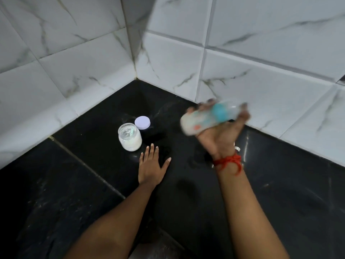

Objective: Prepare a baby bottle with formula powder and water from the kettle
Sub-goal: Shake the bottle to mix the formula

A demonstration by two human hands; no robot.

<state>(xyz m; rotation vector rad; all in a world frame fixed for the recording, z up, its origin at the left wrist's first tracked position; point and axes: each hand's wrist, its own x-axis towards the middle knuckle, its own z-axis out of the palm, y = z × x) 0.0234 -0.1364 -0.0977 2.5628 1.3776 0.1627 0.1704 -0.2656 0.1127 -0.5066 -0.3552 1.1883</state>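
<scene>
Baby bottle (209, 116) is in the right hand (222, 131), held up off the counter and lying roughly sideways, base end pointing left, top end toward the wall on the right. It's motion-blurred, so detail is poor: pale milky body, teal band around the upper part, an orange spot near the base, clear section at the top. Can't tell whether a cap or teat is on. Right hand is palm-up under the bottle, fingers (242, 113) curled over it from the far side, thumb at the near-left end, so a full wrap grip; exact finger positions are smeared by blur. Red thread (228, 162) is tied around the right wrist, loose ends hanging. Left hand (151, 171) lies flat, palm down on the black counter (74, 184), fingers straight and mostly together, thumb spread out to the right, holding nothing. Just beyond the left fingertips, near but not touching, stands an open glass jar (130, 138), upright, with white powder in the lower part and something pale green and thin inside near the rim; can't tell what it is. Its white round lid (142, 122) lies flat on the counter just behind the jar on the right side. All of this sits toward the inside corner where two walls of white marble-veined tiles (261, 53) meet the counter. A small shiny item shows behind the right wrist, mostly hidden.
</scene>
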